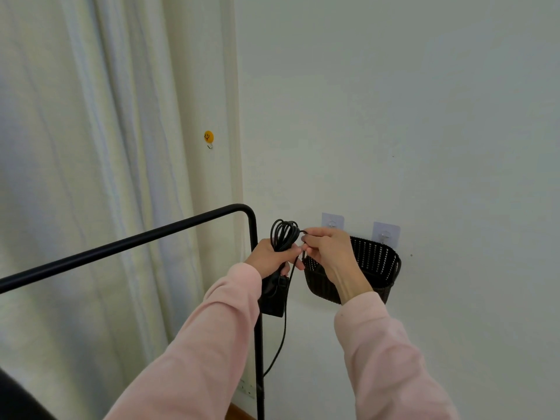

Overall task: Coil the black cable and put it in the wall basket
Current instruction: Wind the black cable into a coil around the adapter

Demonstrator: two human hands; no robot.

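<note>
A single wide-angle view from the person's head — it faces forward and slightly down, close to the wall (394, 116) ahead.

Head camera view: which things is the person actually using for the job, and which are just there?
In the job:
- black cable, loops gripped by the left hand, a strand pinched by the right hand
- wall basket

Just there:
- black rail
- smiley hook
- curtain

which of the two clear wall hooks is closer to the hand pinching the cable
The left clear hook, just above the right hand that pinches the cable; the other clear hook sits farther right, over the basket.
</note>
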